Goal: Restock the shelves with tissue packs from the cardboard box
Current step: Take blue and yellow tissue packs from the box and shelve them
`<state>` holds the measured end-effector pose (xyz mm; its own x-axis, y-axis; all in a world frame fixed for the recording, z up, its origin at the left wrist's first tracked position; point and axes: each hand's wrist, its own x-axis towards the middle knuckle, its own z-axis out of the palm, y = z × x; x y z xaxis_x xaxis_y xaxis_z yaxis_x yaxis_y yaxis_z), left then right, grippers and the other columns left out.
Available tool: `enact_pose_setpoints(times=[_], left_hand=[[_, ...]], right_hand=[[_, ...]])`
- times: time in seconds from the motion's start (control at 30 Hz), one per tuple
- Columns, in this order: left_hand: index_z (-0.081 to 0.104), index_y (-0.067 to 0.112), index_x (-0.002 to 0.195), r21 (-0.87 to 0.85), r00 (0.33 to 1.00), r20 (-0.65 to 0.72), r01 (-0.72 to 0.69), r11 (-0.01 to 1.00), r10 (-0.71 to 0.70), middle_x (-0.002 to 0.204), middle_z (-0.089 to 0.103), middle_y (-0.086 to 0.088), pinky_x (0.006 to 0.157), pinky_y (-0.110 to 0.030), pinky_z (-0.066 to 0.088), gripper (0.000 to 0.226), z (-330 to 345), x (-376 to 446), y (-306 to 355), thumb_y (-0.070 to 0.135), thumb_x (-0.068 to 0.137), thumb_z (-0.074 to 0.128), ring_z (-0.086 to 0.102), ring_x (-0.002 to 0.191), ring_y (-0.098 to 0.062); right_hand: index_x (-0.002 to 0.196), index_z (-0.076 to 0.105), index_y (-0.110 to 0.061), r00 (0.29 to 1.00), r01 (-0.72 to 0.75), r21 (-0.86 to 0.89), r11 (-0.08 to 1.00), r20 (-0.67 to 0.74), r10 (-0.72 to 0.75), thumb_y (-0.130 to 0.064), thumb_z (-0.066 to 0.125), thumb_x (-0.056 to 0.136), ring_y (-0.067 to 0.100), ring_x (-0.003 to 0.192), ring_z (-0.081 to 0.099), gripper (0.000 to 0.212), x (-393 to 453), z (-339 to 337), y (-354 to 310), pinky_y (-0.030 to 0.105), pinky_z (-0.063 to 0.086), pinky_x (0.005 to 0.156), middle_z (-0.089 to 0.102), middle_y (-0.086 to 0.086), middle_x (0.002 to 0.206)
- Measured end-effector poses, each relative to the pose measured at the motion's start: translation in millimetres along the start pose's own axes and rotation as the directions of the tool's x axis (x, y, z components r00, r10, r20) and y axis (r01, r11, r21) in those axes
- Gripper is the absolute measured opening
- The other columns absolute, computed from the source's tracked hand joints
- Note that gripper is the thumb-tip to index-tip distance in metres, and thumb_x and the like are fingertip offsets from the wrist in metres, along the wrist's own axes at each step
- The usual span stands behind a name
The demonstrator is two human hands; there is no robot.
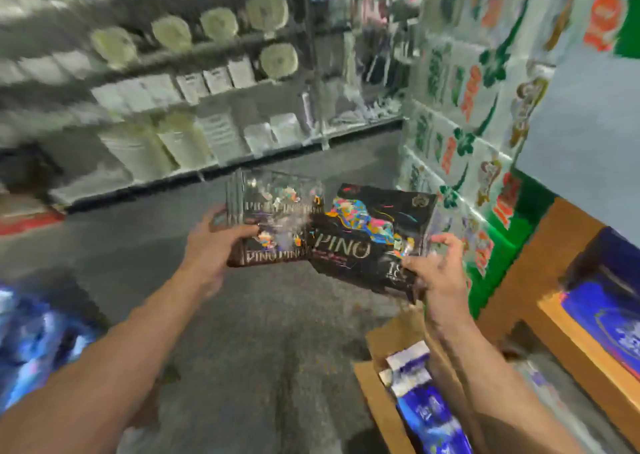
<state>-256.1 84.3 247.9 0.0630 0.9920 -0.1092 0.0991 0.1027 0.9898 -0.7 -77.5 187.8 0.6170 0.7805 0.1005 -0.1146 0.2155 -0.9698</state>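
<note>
**Black packs in both hands, box at the near right**

Cardboard comes first: the cardboard box sits at the near right on the floor, open at the top, with blue-and-white packs standing inside it. A second wooden-coloured tray with blue packs lies just right of it, and a blurred blue bundle shows at the near left.

Above the floor, in mid-air, the left hand grips a black tissue pack, fingers curled round its near left corner; the motion blur doubles the print, so I cannot tell whether it is one pack or two stacked. The right hand grips a second black pack at its near right corner, thumb on top and fingers under the edge. The two packs touch or overlap in the middle.

Beyond them, at the right, stands a wall of green-and-white packs; at the far left, metal shelves carry pale goods, too blurred to name.

The step in hand looks like carrying the two packs to a shelf. To do it well, each corner grip should move toward the middle of its pack, since a corner hold lets the pack sag and twist. Keep the packs level and apart, set one down fully before releasing the other, and face the printed side outward.
</note>
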Motion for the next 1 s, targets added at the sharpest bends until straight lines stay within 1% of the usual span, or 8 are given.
enact_pose_setpoints(times=[0.13,0.2,0.3,0.4,0.57,0.7,0.83,1.0], left_hand=[[0.052,0.006,0.135,-0.042,0.967,-0.243,-0.089,0.995,0.076,0.065,0.072,0.005,0.045,-0.017,0.049,0.069,-141.1,-73.3,54.0,-0.001,0.071,0.077,0.067,0.052,-0.009],[0.055,0.011,0.133,-0.019,0.921,-0.372,-0.132,0.991,0.116,0.080,0.074,-0.001,0.069,-0.037,0.060,0.081,-213.0,-114.6,66.2,0.010,0.057,0.084,0.073,0.077,-0.027],[0.051,0.014,0.137,0.013,0.834,-0.530,-0.177,0.984,0.157,0.101,0.070,-0.009,0.075,-0.037,0.055,0.078,-313.6,-191.0,81.1,0.009,0.065,0.081,0.070,0.092,-0.033],[0.051,0.009,0.137,0.036,0.722,-0.664,-0.229,0.973,0.194,0.096,0.068,-0.011,0.055,-0.027,0.056,0.068,-409.1,-274.3,90.6,-0.006,0.074,0.073,0.067,0.070,-0.018],[0.052,0.009,0.134,0.116,0.482,-0.841,-0.283,0.952,0.246,0.104,0.070,-0.014,0.067,-0.036,0.060,0.069,-562.4,-428.1,101.6,-0.008,0.071,0.075,0.066,0.074,-0.019],[0.053,0.016,0.135,0.374,0.238,-0.879,-0.191,0.907,0.413,0.117,0.068,-0.008,0.077,-0.023,0.055,0.090,-668.5,-554.6,116.5,0.013,0.053,0.087,0.066,0.086,-0.001],[0.053,0.021,0.137,0.774,0.064,-0.568,0.379,0.507,0.820,0.118,0.067,0.003,0.090,-0.022,0.047,0.072,-755.4,-666.5,137.7,0.022,0.068,0.076,0.063,0.101,-0.008],[0.057,0.017,0.132,0.639,0.147,-0.251,0.768,0.050,0.957,0.128,0.063,-0.003,0.090,-0.038,0.042,0.074,-868.1,-759.9,158.8,0.013,0.061,0.079,0.054,0.097,-0.033]], right_hand=[[0.112,0.035,-0.014,0.935,0.201,-0.071,0.977,0.311,-0.169,-0.007,0.077,0.071,0.003,0.060,0.057,0.058,-38.3,107.2,-54.7,0.022,0.047,0.060,0.063,-0.009,0.069],[0.113,0.042,-0.019,0.856,0.400,-0.204,0.893,0.431,-0.285,-0.041,0.077,0.057,0.013,0.067,0.054,0.069,-70.7,165.2,-81.2,0.030,0.044,0.066,0.056,-0.012,0.077],[0.111,0.042,-0.023,0.738,0.520,-0.130,0.844,0.565,-0.368,-0.041,0.075,0.056,0.004,0.070,0.051,0.067,-131.5,254.3,-116.4,0.023,0.040,0.067,0.049,-0.016,0.085],[0.107,0.039,-0.027,0.656,0.347,0.117,0.931,0.679,-0.330,-0.023,0.078,0.060,0.005,0.076,0.055,0.062,-201.1,343.0,-133.1,0.018,0.045,0.070,0.053,-0.003,0.090],[0.110,0.039,-0.020,0.358,-0.077,0.285,0.955,0.902,-0.241,0.007,0.070,0.072,0.017,0.063,0.062,0.057,-367.8,479.4,-154.8,0.023,0.049,0.052,0.065,0.009,0.080],[0.112,0.040,-0.022,0.259,-0.091,0.361,0.928,0.909,-0.328,0.004,0.074,0.074,0.015,0.059,0.061,0.058,-515.6,566.0,-171.7,0.025,0.049,0.053,0.058,0.018,0.085],[0.112,0.043,-0.038,0.258,-0.043,0.438,0.898,0.873,-0.413,-0.031,0.083,0.054,0.041,0.094,0.061,0.071,-650.4,635.4,-190.2,0.065,0.049,0.082,0.057,0.019,0.109],[0.105,0.042,-0.039,0.209,-0.292,0.499,0.816,0.866,-0.454,-0.016,0.082,0.059,0.031,0.090,0.066,0.065,-778.2,704.8,-219.0,0.045,0.055,0.076,0.060,0.025,0.110]])
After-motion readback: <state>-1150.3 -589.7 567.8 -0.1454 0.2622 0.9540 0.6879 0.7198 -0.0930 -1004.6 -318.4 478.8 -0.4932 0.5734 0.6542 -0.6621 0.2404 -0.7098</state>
